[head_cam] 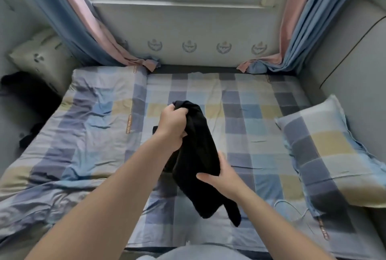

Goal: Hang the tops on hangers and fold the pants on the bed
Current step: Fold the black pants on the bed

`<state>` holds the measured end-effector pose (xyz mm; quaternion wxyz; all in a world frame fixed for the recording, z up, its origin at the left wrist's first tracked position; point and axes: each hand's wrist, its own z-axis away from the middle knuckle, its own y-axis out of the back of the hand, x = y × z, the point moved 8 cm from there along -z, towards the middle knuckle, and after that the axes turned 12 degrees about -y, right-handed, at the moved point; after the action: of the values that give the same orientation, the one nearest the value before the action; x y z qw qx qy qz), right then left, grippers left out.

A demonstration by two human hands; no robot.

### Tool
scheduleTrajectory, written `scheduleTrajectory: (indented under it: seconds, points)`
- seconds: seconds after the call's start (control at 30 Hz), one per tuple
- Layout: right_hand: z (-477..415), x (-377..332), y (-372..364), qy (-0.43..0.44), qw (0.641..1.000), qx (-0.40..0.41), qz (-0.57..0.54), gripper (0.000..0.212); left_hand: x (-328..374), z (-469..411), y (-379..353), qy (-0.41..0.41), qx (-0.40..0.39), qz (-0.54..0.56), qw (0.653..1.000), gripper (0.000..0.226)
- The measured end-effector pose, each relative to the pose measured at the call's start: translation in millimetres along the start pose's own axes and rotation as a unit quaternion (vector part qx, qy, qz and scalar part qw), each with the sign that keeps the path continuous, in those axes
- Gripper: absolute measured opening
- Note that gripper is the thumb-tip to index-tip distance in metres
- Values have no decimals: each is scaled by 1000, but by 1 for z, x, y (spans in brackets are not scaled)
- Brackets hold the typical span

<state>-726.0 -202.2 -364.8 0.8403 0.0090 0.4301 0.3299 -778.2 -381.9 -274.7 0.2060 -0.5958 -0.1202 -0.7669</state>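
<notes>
Firmly, the left hand (173, 126) has its grip closed round the bunched upper end of a black garment (198, 155). Lower down, the grip of the right hand (225, 178) holds the same garment at its middle, with the thumb in front and the fingers hidden behind the fabric. The garment hangs in the air above the middle of the bed (250, 113); whether it is a top or pants I cannot tell. A checked pillow (325, 155) lies at the right, a crumpled quilt (83, 126) at the left, and more dark clothes (27, 92) lie beside the quilt.
</notes>
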Motion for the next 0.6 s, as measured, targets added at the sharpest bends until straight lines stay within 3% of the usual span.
scheduleTrajectory:
  seconds: [0.13, 0.23, 0.3, 0.43, 0.6]
  points:
    - [-29, 49, 34, -81, 974, 111, 178, 11, 3, -5, 9, -5, 58, 54, 997, 20]
    - [-36, 82, 64, -128, 958, 149, 209, 20, 5, -12, 15, -19, 62, 97, 993, 20]
    - [-39, 86, 79, -130, 967, 151, 160, 23, 2, -15, 12, -26, 16, 83, 996, 34]
    - [-31, 61, 107, -111, 980, 164, -38, 28, -12, -1, 3, -29, -109, -67, 991, 55]
    - [-13, 13, 109, -105, 948, 123, -274, 28, -66, 49, -25, 36, -281, -207, 936, 61]
